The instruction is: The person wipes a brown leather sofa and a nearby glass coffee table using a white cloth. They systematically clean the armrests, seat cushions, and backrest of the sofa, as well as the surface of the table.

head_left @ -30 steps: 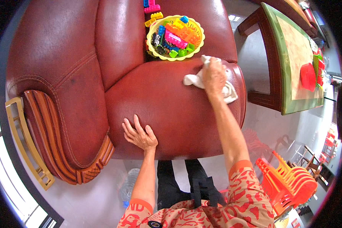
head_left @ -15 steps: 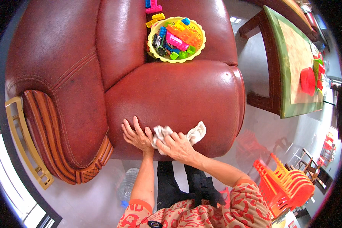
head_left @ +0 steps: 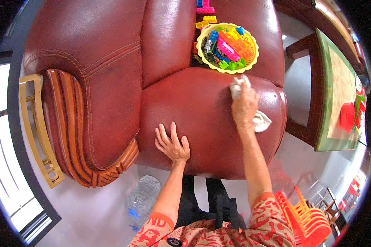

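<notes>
From where I stand, the person's right hand (head_left: 245, 108) is palm down on a white cloth (head_left: 261, 122), fingers curled over it, with one crumpled end poking out past the fingertips and a loose flap showing by the wrist on the outer side. I'd guess it is bunched like that so the palm can press it against the leather; how tightly the fingers grip underneath I cannot tell from here. The left hand (head_left: 173, 146) holds nothing: it lies open, fingers spread, on the red sofa seat (head_left: 206, 123), nearer the body and well to the left of the right hand. It looks like a prop, taking some weight as the person leans over. The seat runs beneath both hands, with the carved wooden armrest (head_left: 72, 131) off to the left of the left hand. Just beyond the cloth's far end sits a yellow basket (head_left: 255, 57) heaped with toy bricks (head_left: 231, 46), perhaps put there to keep them together and off this cushion. Well out to the right of the right hand stands a table (head_left: 338, 86), apart from the sofa.
</notes>
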Demonstrator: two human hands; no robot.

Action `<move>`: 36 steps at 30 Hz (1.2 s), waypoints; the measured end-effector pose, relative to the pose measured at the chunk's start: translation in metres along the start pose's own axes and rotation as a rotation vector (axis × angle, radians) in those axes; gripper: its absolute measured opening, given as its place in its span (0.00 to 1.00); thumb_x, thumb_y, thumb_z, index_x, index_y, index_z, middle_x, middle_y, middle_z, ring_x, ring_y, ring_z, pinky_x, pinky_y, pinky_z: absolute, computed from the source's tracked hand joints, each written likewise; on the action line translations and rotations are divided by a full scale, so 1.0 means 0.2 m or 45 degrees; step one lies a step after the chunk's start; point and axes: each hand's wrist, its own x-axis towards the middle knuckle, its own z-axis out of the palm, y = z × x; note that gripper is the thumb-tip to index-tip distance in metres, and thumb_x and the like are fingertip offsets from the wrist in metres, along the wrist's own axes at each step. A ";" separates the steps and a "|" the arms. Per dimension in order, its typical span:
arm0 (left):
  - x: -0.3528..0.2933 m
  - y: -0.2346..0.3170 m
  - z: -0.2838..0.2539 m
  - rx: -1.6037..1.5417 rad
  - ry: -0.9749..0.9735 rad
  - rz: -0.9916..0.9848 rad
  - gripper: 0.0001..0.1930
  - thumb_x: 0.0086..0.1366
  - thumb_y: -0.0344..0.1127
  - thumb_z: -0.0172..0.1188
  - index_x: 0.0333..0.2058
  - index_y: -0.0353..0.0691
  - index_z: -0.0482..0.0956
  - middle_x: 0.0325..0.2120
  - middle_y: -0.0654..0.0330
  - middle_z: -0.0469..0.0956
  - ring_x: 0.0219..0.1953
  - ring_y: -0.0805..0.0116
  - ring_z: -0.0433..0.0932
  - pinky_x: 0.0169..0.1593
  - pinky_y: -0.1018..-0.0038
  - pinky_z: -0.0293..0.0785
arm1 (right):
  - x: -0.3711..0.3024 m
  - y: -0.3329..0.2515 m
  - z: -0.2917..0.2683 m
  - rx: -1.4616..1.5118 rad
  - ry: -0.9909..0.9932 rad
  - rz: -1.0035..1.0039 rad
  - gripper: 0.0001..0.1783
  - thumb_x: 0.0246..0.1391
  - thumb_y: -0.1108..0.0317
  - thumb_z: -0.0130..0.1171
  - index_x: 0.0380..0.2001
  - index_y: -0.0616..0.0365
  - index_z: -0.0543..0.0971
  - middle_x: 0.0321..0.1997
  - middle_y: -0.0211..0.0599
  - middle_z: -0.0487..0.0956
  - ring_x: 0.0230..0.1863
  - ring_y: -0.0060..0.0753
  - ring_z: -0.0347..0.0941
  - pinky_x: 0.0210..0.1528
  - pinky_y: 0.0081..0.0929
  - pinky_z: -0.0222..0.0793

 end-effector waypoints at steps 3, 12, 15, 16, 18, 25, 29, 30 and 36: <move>0.00 0.00 -0.01 0.011 -0.046 -0.024 0.28 0.67 0.52 0.41 0.61 0.46 0.65 0.65 0.45 0.55 0.67 0.43 0.51 0.62 0.45 0.46 | -0.06 -0.32 0.06 0.282 -0.099 -0.246 0.23 0.45 0.76 0.54 0.49 0.59 0.71 0.37 0.50 0.73 0.36 0.51 0.68 0.37 0.44 0.66; -0.02 -0.03 0.00 -0.075 -0.071 -0.058 0.28 0.64 0.48 0.45 0.61 0.45 0.65 0.66 0.45 0.53 0.68 0.44 0.49 0.63 0.46 0.43 | 0.01 -0.53 0.14 0.552 -0.197 -0.360 0.20 0.49 0.73 0.57 0.48 0.53 0.74 0.40 0.46 0.79 0.40 0.48 0.73 0.42 0.41 0.67; -0.02 0.00 0.00 -0.102 -0.063 -0.032 0.28 0.63 0.47 0.46 0.62 0.45 0.65 0.66 0.45 0.53 0.68 0.44 0.49 0.63 0.46 0.44 | 0.13 -0.42 0.24 0.457 0.029 -0.007 0.18 0.52 0.72 0.57 0.48 0.51 0.74 0.34 0.43 0.81 0.39 0.46 0.75 0.45 0.39 0.64; -0.03 -0.01 0.00 -0.102 -0.061 -0.035 0.28 0.63 0.47 0.46 0.62 0.45 0.65 0.66 0.45 0.53 0.68 0.44 0.49 0.63 0.46 0.44 | 0.14 -0.47 0.26 0.532 0.004 -0.038 0.19 0.51 0.73 0.57 0.48 0.51 0.74 0.35 0.43 0.81 0.39 0.45 0.75 0.45 0.39 0.63; -0.03 -0.02 0.01 -0.097 -0.070 -0.050 0.28 0.65 0.50 0.45 0.61 0.46 0.66 0.66 0.45 0.53 0.68 0.44 0.49 0.63 0.46 0.44 | 0.10 -0.62 0.31 0.666 -0.098 -0.166 0.21 0.48 0.76 0.57 0.49 0.53 0.73 0.37 0.46 0.80 0.40 0.47 0.74 0.45 0.40 0.64; -0.05 -0.12 -0.06 -0.562 -0.062 0.049 0.31 0.65 0.52 0.47 0.60 0.35 0.60 0.63 0.41 0.52 0.66 0.42 0.47 0.64 0.47 0.41 | -0.15 -0.95 0.25 0.660 -0.254 -0.531 0.27 0.37 0.81 0.58 0.47 0.55 0.72 0.44 0.43 0.76 0.47 0.52 0.68 0.53 0.42 0.65; -0.20 -0.27 -0.14 -0.833 0.055 -0.064 0.26 0.63 0.39 0.49 0.57 0.30 0.61 0.60 0.40 0.54 0.63 0.44 0.52 0.65 0.52 0.45 | -0.39 -1.01 0.18 0.663 -0.240 -0.661 0.24 0.38 0.80 0.57 0.44 0.55 0.72 0.45 0.44 0.75 0.46 0.52 0.68 0.52 0.41 0.66; -0.27 -0.34 -0.16 -0.813 0.086 -0.165 0.26 0.64 0.39 0.49 0.57 0.30 0.61 0.60 0.40 0.54 0.62 0.44 0.53 0.65 0.53 0.45 | -0.47 -1.04 0.15 0.693 -0.235 -0.681 0.23 0.39 0.79 0.56 0.44 0.55 0.72 0.45 0.44 0.75 0.46 0.51 0.67 0.51 0.41 0.66; -0.47 -0.68 -0.20 -0.968 0.201 -0.778 0.30 0.69 0.50 0.45 0.58 0.28 0.59 0.58 0.42 0.58 0.60 0.50 0.58 0.65 0.57 0.50 | -1.04 -1.11 0.06 0.793 -0.110 -0.813 0.15 0.43 0.68 0.57 0.37 0.55 0.73 0.47 0.42 0.73 0.44 0.44 0.69 0.40 0.37 0.70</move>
